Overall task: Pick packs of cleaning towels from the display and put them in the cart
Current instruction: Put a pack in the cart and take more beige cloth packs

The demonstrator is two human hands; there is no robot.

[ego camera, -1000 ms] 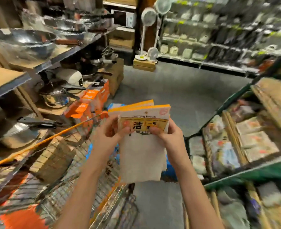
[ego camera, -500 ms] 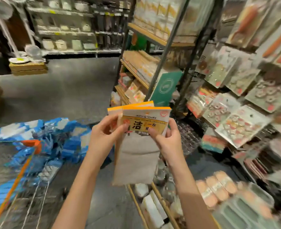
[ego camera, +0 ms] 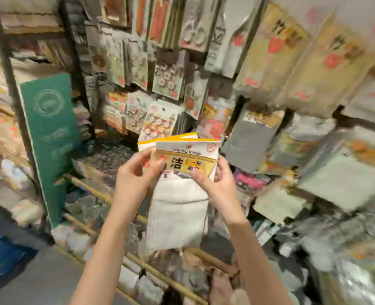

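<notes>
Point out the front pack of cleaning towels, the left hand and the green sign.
front pack of cleaning towels (ego camera: 177, 221): head view, on its grey cloth below the label.
left hand (ego camera: 136, 179): head view, on the back of the hand.
green sign (ego camera: 50, 137): head view, on its middle panel.

Crowded hanging wares on racks (ego camera: 171, 69); green sign (ego camera: 50, 137); grey floor (ego camera: 50, 280).

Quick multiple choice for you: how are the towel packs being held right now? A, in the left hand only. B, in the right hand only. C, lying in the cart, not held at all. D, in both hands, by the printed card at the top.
D: the left hand and the right hand both pinch the yellow header card of the towel packs, whose cloth hangs below.
</notes>
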